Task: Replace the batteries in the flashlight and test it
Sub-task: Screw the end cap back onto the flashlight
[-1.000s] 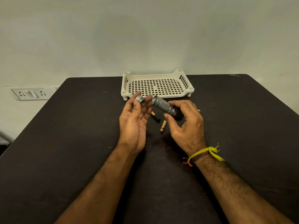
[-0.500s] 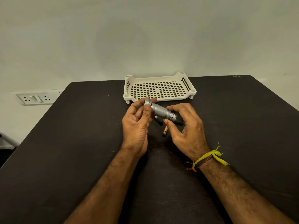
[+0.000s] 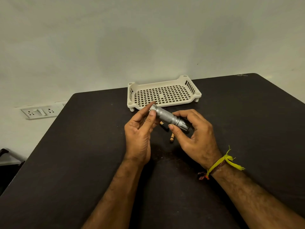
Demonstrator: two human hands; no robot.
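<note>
A silver flashlight (image 3: 166,116) is held above the black table (image 3: 82,146), slanting from upper left to lower right. My right hand (image 3: 194,136) grips its wide head end between thumb and fingers. My left hand (image 3: 140,129) pinches the end cap (image 3: 153,107) at the flashlight's tail with thumb and fingers. Two loose batteries lie on the table below the flashlight: a dark one (image 3: 164,126), partly hidden by my left fingers, and a gold one (image 3: 172,138).
A cream perforated plastic tray (image 3: 162,94) stands just behind the hands near the table's far edge. A wall socket strip (image 3: 39,112) is on the wall to the left. A yellow thread band (image 3: 221,164) circles my right wrist.
The end cap, held apart from the tail a second ago, now sits against the flashlight's tail. Both hands stayed in the same spot over the batteries.
</note>
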